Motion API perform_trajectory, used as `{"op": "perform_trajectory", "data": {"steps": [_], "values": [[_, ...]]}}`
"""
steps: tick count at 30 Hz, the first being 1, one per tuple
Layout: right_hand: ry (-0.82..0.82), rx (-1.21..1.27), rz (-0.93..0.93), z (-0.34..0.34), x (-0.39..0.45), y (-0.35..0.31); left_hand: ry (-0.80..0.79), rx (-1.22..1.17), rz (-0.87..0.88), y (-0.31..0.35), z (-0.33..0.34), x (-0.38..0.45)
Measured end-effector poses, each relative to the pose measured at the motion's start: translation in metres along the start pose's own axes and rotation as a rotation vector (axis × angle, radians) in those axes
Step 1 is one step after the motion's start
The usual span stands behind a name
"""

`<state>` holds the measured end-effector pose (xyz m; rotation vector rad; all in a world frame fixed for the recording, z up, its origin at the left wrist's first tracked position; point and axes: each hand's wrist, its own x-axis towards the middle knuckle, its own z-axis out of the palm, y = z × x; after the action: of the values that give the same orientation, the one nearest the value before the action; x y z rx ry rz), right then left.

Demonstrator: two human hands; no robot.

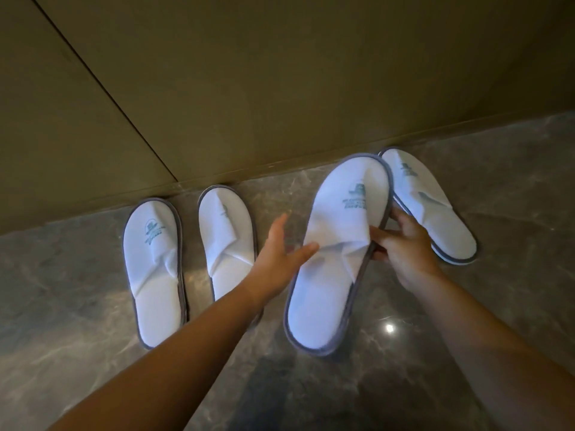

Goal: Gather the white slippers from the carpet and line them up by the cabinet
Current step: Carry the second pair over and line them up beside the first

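Observation:
Two white slippers with grey trim lie side by side on the marble floor, toes at the cabinet base: the left slipper [154,269] and the one beside it [225,241]. A third slipper [337,253] is held above the floor, toe toward the cabinet; my right hand [404,247] grips its right edge. My left hand [280,247] is spread, fingertips touching that slipper's left side at the strap. A fourth slipper [432,206] lies on the floor at the right, angled, partly behind the held one and my right hand.
The brown cabinet front [249,88] fills the upper half of the view, with a door seam running diagonally. Grey veined marble floor [497,306] stretches below, with a bright light reflection near the held slipper's heel. No carpet is in view.

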<state>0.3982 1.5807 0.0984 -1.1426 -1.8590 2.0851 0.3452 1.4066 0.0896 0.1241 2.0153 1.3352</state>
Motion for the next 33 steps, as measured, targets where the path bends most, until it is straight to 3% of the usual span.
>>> {"op": "perform_trajectory", "data": {"steps": [2, 8, 14, 16, 19, 23, 27, 33], "values": [[-0.070, -0.056, -0.012, 0.003, 0.001, 0.005, -0.057, -0.165, -0.105, -0.005, 0.004, 0.003], [-0.079, -0.011, 0.044, 0.013, 0.006, 0.016, 0.061, -0.252, -0.188, -0.017, 0.004, 0.016], [-0.297, -0.141, 0.142, 0.020, -0.001, 0.053, 0.183, -0.178, -0.123, -0.023, 0.003, 0.032], [-0.244, -0.138, 0.146, 0.025, 0.001, 0.065, 0.154, -0.144, -0.116, -0.027, 0.001, 0.034], [-0.097, -0.247, 0.078, 0.029, 0.021, 0.076, 0.173, 0.043, -0.080, -0.042, -0.009, 0.032], [-0.099, -0.442, 0.037, 0.039, 0.045, 0.098, 0.246, 0.425, -0.042, -0.074, -0.034, 0.020], [-0.072, -0.597, -0.047, 0.052, 0.055, 0.109, 0.203, 0.748, 0.024, -0.105, -0.051, 0.008], [-0.086, -1.080, -0.260, 0.049, 0.014, 0.114, 0.177, 0.924, 0.127, -0.119, -0.050, -0.007]]}}
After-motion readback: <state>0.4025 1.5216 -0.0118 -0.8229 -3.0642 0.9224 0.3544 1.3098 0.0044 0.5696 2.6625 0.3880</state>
